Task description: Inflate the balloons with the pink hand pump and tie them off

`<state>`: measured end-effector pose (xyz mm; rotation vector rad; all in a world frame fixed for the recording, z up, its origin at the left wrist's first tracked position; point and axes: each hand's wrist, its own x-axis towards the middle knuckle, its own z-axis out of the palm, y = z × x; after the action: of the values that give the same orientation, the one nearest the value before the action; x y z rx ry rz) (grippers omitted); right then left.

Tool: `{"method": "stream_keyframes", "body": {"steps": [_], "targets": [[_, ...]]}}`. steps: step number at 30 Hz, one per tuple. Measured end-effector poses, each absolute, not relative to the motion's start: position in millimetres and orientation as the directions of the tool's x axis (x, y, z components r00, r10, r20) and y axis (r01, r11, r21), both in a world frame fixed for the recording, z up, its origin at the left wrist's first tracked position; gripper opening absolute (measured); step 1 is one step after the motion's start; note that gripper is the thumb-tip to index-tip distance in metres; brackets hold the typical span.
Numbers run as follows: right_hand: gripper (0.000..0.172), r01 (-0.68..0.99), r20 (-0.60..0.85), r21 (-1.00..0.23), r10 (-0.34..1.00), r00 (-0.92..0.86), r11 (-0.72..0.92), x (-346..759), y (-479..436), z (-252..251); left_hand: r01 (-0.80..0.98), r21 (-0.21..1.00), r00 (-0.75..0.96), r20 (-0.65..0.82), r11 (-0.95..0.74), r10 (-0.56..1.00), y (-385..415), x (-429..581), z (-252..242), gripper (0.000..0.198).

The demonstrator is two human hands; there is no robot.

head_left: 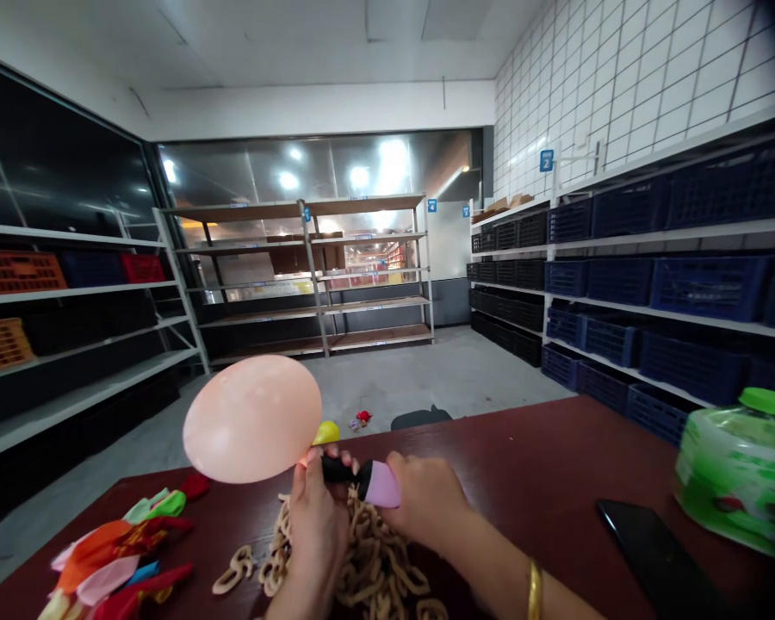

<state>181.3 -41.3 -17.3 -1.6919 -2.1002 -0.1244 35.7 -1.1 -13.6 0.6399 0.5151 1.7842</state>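
A peach-coloured inflated balloon (253, 419) is over the table's far left part, with its neck toward my hands. My left hand (318, 508) is closed, pinching the balloon's neck at the black nozzle of a pink balloon pump (382, 485). Wrapped round the pump's pink body is my right hand (430, 499), with a gold bangle on its wrist. Beneath both hands lies a pile of tan, loop-shaped pieces (378, 560), partly hidden by my left hand and forearm. Several limp balloons (107, 551) in mixed colours lie to the left.
On the right of the dark red table (523, 465) are a black phone (652, 542) and a green-capped bottle (736, 474). A yellow balloon (326, 432) shows beyond my hands. Shelves with blue crates (710, 287) line the right wall; metal racks (375, 336) stand at the back.
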Motion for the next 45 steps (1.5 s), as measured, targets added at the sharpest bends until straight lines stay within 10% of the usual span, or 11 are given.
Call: {"method": "stream_keyframes", "body": {"steps": [15, 31, 45], "targets": [[0.037, 0.980, 0.362, -0.016, 0.915, -0.180, 0.199, 225.5, -29.8, 2.2, -0.713, 0.577, -0.396, 0.136, -0.398, 0.908, 21.2, -16.4, 9.1, 0.023], [0.037, 0.947, 0.371, -0.193, 0.912, -0.173, 0.258, 181.2, -41.7, -15.8, -0.658, 0.675, -0.261, 0.212, -0.335, 0.942, -3.8, 37.0, -18.4, 0.020], [0.045, 0.973, 0.319, -0.063, 0.928, -0.191, 0.221, 219.8, -24.4, -18.2, -0.657, 0.607, -0.476, 0.125, -0.447, 0.870, 25.1, -24.1, 0.9, 0.009]]}}
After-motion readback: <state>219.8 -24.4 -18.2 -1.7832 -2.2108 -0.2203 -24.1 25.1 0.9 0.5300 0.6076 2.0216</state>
